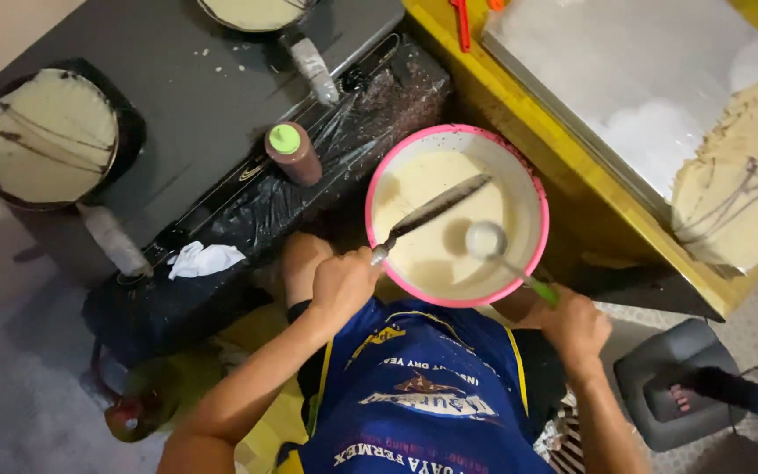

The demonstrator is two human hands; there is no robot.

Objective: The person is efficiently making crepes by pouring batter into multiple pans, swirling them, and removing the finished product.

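Two hands: both work over one pink-rimmed bowl (456, 215) of pale batter, at centre frame.
Left hand (341, 283): fingers clenched around the handle of a long flat knife (432, 211).
Knife axis: runs from about 7 o'clock at the fist up to 1 o'clock, the blade lying across the batter surface, smeared with it.
Right hand (576, 323): fingers wrapped on the green handle of a ladle (488, 239).
Ladle axis: from 4 o'clock at the hand toward 10 o'clock, the round metal cup resting in the batter just beside the blade tip's lower side.
Key relation: blade and ladle cup sit close but apart, near the bowl's middle; neither hand is clearly nearer.
Batter: smooth, creamy, glossy, thick enough to hold a dent around the cup.
Squeeze bottle (293, 154): brown with a green cap, at 10 o'clock of the bowl, on black plastic sheeting.
Pan (48, 133): round, dark, at 9 o'clock on a grey stove, holding a pale thin crepe with brown streaks.
Tray (642, 79): flat metal, at 2 o'clock on a yellow surface, a cooked crepe lying at its right edge.
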